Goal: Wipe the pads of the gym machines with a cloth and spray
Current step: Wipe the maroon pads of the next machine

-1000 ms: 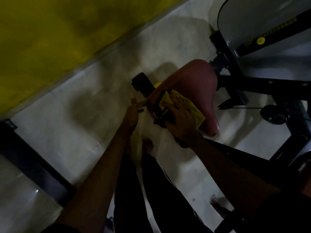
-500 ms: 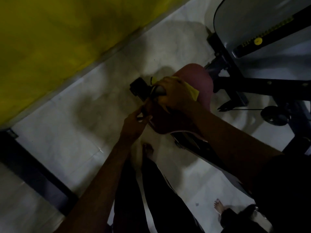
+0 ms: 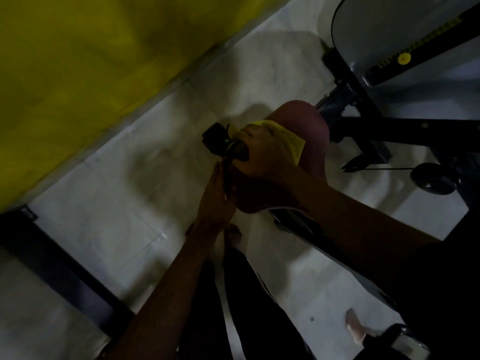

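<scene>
Head view: right hand (image 3: 265, 152) wiping the maroon padded seat (image 3: 309, 126) with a yellow cloth (image 3: 288, 139).
Its fingers curl over the cloth at the seat's far end, up from the near side a second ago. The left hand (image 3: 215, 201) rests flat-fingered against the seat's edge. The bunched cloth may snag the black bracket (image 3: 214, 137) beside it.

No words or numbers clear enough to read. Yellow strip (image 3: 428, 38) with tiny dark marks runs along black bar (image 3: 441, 45) of machine, top right. Marks too small and dim to read. Round yellow knob (image 3: 404, 58) on same bar: can't tell any sign on it.
</scene>
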Motion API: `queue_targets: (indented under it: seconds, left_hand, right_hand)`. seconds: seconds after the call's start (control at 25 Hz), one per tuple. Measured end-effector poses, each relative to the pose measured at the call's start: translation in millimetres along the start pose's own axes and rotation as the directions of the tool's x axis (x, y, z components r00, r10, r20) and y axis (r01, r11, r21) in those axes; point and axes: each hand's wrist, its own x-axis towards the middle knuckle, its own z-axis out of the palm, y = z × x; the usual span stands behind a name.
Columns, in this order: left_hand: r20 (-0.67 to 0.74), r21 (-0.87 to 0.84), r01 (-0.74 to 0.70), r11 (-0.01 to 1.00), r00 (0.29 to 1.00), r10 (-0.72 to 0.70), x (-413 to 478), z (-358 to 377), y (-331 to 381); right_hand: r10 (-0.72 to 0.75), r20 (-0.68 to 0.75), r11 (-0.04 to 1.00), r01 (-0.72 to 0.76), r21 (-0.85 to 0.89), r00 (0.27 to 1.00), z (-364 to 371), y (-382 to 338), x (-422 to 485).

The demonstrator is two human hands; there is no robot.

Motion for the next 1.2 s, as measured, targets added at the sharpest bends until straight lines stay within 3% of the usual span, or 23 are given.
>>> queue_targets:
  seconds: [0.12, 0.24, 0.36, 0.48, 0.56, 0.64, 0.72, 0.88, 1.0, 1.08, 1.2]
  left_hand:
    - [-0.041, 0.055, 0.0, 0.998, 0.999, 0.002, 7, -1, 10]
    - [-0.054, 0.12, -0.014, 0.993, 0.998, 0.021, 11, -9, 16]
    - [-0.007, 0.158, 0.01, 0.987, 1.0, -0.009, 26, -7, 29]
    - [0.03, 0.219, -0.07, 0.973, 0.997, 0.065, 47, 11, 31]
    - [0.021, 0.213, -0.037, 0.976, 0.999, 0.033, 56, 17, 24]
    - [0.023, 0.178, 0.005, 0.984, 1.0, -0.009, 60, 15, 24]
    - [0.049, 0.196, 0.013, 0.981, 0.999, -0.023, 62, 11, 30]
    - [0.092, 0.292, 0.001, 0.956, 0.995, -0.03, 65, 7, 41]
    - [0.21, 0.436, -0.095, 0.895, 0.978, 0.002, 75, 2, 47]
    - [0.257, 0.477, -0.08, 0.875, 0.965, -0.052, 78, 2, 56]
    - [0.245, 0.535, 0.028, 0.844, 0.952, -0.186, 71, 13, 65]
  right_hand:
    - [0.005, -0.124, 1.0, -0.001, 0.031, 0.992, -10, 33, 4]
    - [0.19, -0.25, 0.974, -0.15, 0.169, 0.95, -19, 69, 5]
    - [0.29, -0.32, 0.957, -0.266, 0.118, 0.902, -10, 62, 4]
    - [0.231, -0.233, 0.973, -0.23, 0.034, 0.945, -5, 27, 11]
    - [0.131, -0.084, 0.991, -0.134, -0.031, 0.988, -10, 23, 17]
    - [0.112, -0.034, 0.992, -0.114, -0.049, 0.993, -22, 37, 20]
    - [0.163, -0.106, 0.987, -0.161, 0.028, 0.981, -30, 60, 20]
    - [0.333, -0.317, 0.938, -0.277, 0.208, 0.888, -27, 84, 11]
    - [0.488, -0.34, 0.871, -0.425, 0.248, 0.804, -18, 84, 0]
    - [0.569, -0.322, 0.82, -0.497, 0.284, 0.756, -15, 84, -6]
    - [0.533, -0.288, 0.845, -0.488, 0.217, 0.795, -11, 78, -3]
